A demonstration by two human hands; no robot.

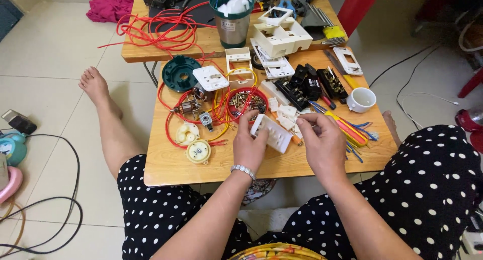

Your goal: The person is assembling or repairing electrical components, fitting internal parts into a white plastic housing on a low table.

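My left hand (250, 145) grips the near end of a white rectangular switch plate (272, 133) held just above a low wooden table (166, 162). My right hand (324, 143) is at the plate's other end, its fingertips pinched on a small white piece at about the plate's edge. Several small white plastic parts (287, 114) lie right behind the plate. A bracelet sits on my left wrist.
Red and yellow wire loops (236, 101), a small motor (188, 106), cream gears (193, 144), black switch modules (307, 84), a white cup (361, 99), coloured screwdrivers (347, 129), white frames (279, 36), a metal canister (231, 16) and a teal disc (181, 73) crowd the table. Cables lie on the floor at left.
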